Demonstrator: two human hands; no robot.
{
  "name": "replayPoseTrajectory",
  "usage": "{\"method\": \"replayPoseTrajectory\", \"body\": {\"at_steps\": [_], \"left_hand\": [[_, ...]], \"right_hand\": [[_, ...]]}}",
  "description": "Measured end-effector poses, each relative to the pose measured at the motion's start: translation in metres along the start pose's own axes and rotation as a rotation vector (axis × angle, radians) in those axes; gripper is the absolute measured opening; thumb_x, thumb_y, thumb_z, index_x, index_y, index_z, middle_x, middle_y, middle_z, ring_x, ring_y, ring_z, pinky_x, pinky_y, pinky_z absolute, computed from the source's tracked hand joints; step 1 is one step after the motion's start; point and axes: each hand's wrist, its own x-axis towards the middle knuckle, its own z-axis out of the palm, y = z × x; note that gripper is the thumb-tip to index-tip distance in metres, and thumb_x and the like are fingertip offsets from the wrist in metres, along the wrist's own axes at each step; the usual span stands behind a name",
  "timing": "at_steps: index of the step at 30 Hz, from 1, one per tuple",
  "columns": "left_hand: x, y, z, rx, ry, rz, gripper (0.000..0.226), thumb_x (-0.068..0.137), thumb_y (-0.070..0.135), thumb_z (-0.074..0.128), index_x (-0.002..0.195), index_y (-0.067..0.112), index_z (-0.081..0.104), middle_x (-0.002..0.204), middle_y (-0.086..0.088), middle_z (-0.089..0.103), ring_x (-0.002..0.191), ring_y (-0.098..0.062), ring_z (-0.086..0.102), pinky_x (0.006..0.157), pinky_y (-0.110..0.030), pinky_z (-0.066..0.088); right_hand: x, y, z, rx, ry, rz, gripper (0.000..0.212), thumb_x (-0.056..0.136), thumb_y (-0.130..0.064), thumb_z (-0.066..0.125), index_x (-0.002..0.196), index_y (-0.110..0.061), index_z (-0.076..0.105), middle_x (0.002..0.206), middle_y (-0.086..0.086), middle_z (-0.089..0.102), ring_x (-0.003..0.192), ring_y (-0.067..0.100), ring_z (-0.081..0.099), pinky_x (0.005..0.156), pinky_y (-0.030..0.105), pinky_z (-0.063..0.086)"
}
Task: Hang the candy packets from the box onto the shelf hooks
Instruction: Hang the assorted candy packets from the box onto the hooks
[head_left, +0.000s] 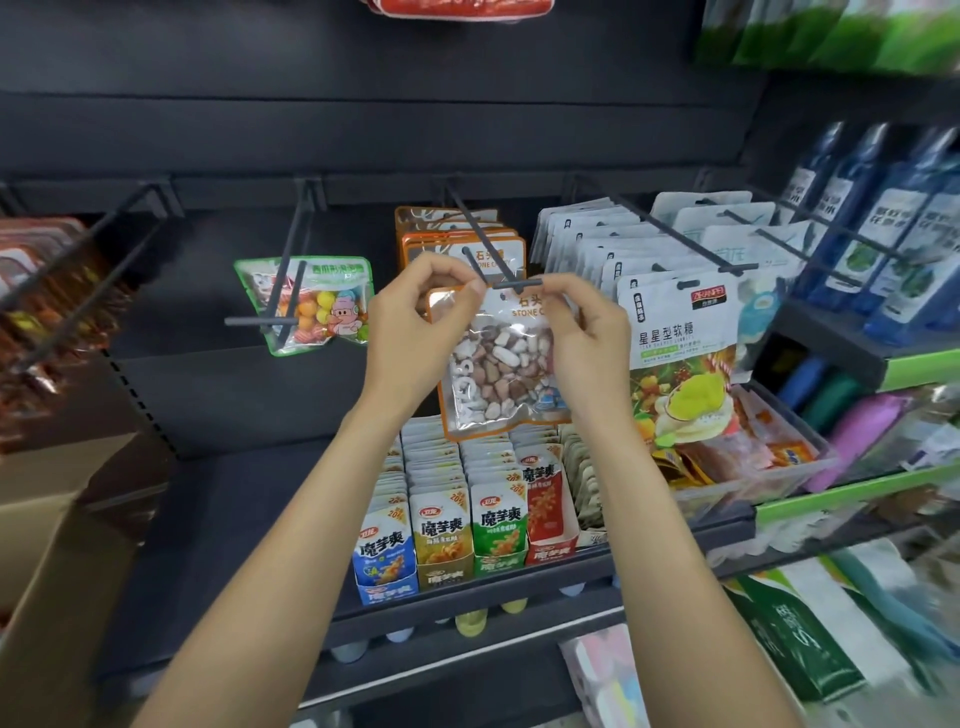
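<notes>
So the job's partway there: several stone candy packets (457, 244) already hang at the far end of the middle hook (488, 249), and another stone candy packet (498, 364) sits right at the hook's near tip, not threaded on yet as far as I can tell. Left hand (415, 332) and right hand (587, 332) both have fingers pinching its top corners. Box (47, 545) is low on the left, contents hidden. Room's tight on the right, with white packets (680, 332) just beside; the left side is more open.
</notes>
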Motion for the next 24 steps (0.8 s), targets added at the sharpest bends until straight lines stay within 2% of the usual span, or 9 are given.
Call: {"method": "replayPoseTrajectory", "body": {"at_steps": [3,6,8,11,12,13,16,20,24], "left_hand": [[0.002,-0.002,0.0,0.006,0.022,-0.011,0.01,0.088,0.008,0.064,0.088,0.018,0.062,0.088,0.013,0.063,0.086,0.002,0.059,0.077,-0.013,0.046],[0.0,-0.004,-0.001,0.043,0.009,-0.004,0.013,0.088,0.009,0.064,0.087,0.022,0.061,0.087,0.015,0.063,0.086,0.002,0.06,0.077,-0.013,0.046],[0.0,-0.008,-0.001,0.062,0.007,-0.006,0.011,0.089,0.01,0.064,0.088,0.021,0.061,0.086,0.017,0.062,0.087,0.004,0.06,0.078,-0.012,0.046],[0.007,-0.02,0.001,0.103,0.041,-0.024,0.006,0.09,0.013,0.064,0.09,0.019,0.063,0.087,0.02,0.063,0.086,0.006,0.06,0.078,-0.012,0.045],[0.011,-0.027,0.002,0.121,0.06,-0.032,0.004,0.09,0.015,0.064,0.09,0.019,0.063,0.088,0.02,0.063,0.086,0.006,0.059,0.077,-0.01,0.044],[0.015,-0.034,0.003,0.14,0.074,-0.035,0.002,0.091,0.017,0.064,0.091,0.019,0.063,0.09,0.018,0.064,0.086,0.006,0.06,0.074,-0.009,0.043],[0.025,-0.054,0.006,0.27,0.083,0.034,0.011,0.092,0.023,0.062,0.1,0.015,0.062,0.099,0.008,0.066,0.086,-0.001,0.061,0.07,-0.011,0.046],[0.023,-0.069,0.007,0.48,0.08,0.162,0.03,0.089,0.012,0.062,0.118,0.008,0.057,0.117,-0.005,0.056,0.105,-0.007,0.052,0.086,-0.005,0.037],[0.002,-0.069,0.002,0.615,0.028,0.177,0.06,0.082,0.007,0.063,0.139,0.008,0.045,0.14,-0.01,0.044,0.13,-0.024,0.039,0.11,-0.018,0.026]], "right_hand": [[0.003,0.0,0.002,-0.04,-0.03,0.001,0.024,0.097,-0.008,0.049,0.095,-0.02,0.069,0.094,-0.005,0.066,0.085,0.003,0.056,0.076,0.013,0.041],[0.002,-0.001,0.0,-0.028,-0.054,0.029,0.035,0.097,-0.007,0.049,0.082,-0.035,0.064,0.091,-0.017,0.065,0.089,-0.003,0.057,0.078,0.009,0.041],[0.002,0.001,0.0,-0.061,-0.071,0.035,0.036,0.097,-0.009,0.049,0.081,-0.038,0.062,0.095,-0.014,0.065,0.094,0.0,0.057,0.079,0.008,0.04],[0.005,0.011,0.005,-0.214,-0.151,0.014,0.017,0.095,-0.019,0.055,0.106,-0.025,0.066,0.11,-0.002,0.056,0.091,0.002,0.054,0.077,0.015,0.041],[0.006,0.016,0.008,-0.273,-0.164,-0.014,0.022,0.093,-0.021,0.059,0.115,-0.02,0.064,0.118,0.0,0.051,0.091,0.001,0.053,0.079,0.017,0.042],[0.007,0.022,0.011,-0.338,-0.166,-0.062,0.028,0.091,-0.021,0.062,0.119,-0.017,0.062,0.126,0.003,0.046,0.099,0.0,0.052,0.086,0.019,0.043],[0.012,0.045,0.022,-0.558,-0.113,-0.247,0.04,0.086,-0.018,0.068,0.125,-0.014,0.058,0.145,0.013,0.032,0.132,0.023,0.037,0.1,0.023,0.034],[0.019,0.073,0.033,-0.68,-0.13,-0.21,0.052,0.088,-0.025,0.068,0.136,-0.019,0.049,0.155,0.019,0.017,0.142,0.033,0.02,0.112,0.043,0.032],[0.009,0.081,0.039,-0.798,-0.126,-0.231,0.052,0.09,-0.029,0.064,0.138,-0.02,0.046,0.157,0.023,0.011,0.144,0.04,0.013,0.111,0.056,0.029]]}}
